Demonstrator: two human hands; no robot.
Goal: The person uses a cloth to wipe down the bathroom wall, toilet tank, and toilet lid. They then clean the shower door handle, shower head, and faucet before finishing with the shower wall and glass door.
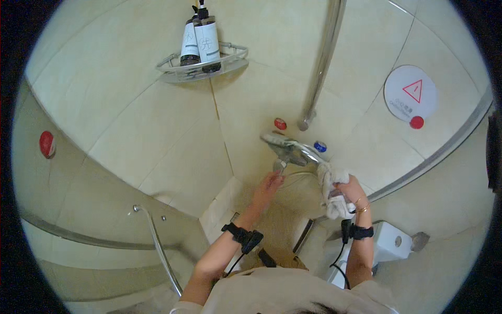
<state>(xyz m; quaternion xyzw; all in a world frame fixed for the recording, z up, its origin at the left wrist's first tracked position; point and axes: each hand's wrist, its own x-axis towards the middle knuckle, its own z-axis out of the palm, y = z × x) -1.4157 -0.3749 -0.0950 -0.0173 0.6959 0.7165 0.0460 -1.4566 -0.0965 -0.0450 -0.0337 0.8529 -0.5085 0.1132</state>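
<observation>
A chrome shower fitting [292,151] is in front of the tiled wall, between a red and a blue marker. From it a bright handle-like part slants down to the right, ending at a bunched white cloth [333,188]. My right hand [349,190] grips this cloth, which hides whatever lies inside its folds. At the fitting's lower end is a small chrome knob [279,165]. The fingertips of my left hand [270,184] meet it from below; blur hides whether they close around it. A pale hose [300,174] curves between the two hands.
Two pump bottles [207,43] stand on a corner shelf [204,72] at upper left. A vertical chrome pipe [323,66] runs above the fitting. Glass panels with a bar handle [157,239] curve along the left. A white toilet [392,241] is at lower right.
</observation>
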